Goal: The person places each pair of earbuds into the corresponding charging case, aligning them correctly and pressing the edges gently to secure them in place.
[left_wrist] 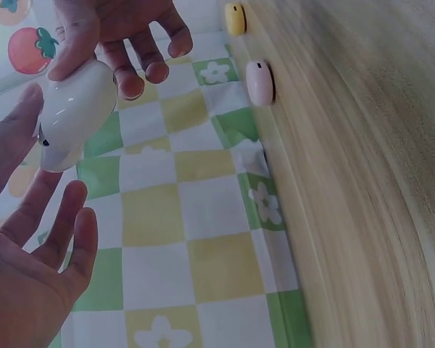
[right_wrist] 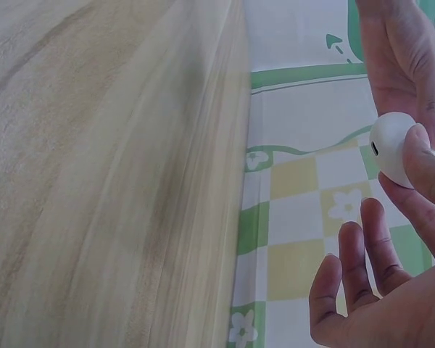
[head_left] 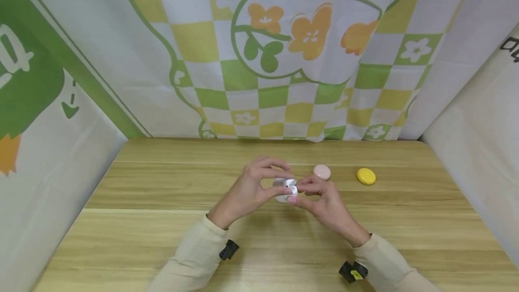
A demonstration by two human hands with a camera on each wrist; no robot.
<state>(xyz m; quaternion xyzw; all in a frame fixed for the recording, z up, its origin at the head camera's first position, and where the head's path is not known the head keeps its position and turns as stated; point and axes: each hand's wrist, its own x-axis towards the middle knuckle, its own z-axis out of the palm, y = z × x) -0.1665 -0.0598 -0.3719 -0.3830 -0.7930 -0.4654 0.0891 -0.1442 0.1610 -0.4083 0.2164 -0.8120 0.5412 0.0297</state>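
Observation:
A small white rounded case (head_left: 280, 198), which looks like an earbud case, is held up over the table between both hands. Its lid seems raised in the head view, with white, shiny parts inside. My left hand (head_left: 253, 187) grips it from the left between thumb and fingers. From the right, the thumb and index finger of my right hand (head_left: 324, 202) pinch its edge. In the right wrist view a dark slot shows on the white case (right_wrist: 391, 148). Loosely bent, the right hand's other fingers (right_wrist: 355, 254) stay off it. Fingers partly hide what lies inside.
Behind the hands, a pink round case (head_left: 322, 172) lies on the wooden table (head_left: 162, 184). A yellow round case (head_left: 366, 176) lies further right. A patterned cloth (head_left: 243, 98) hangs along the table's back edge, and printed cloth also hangs at both sides.

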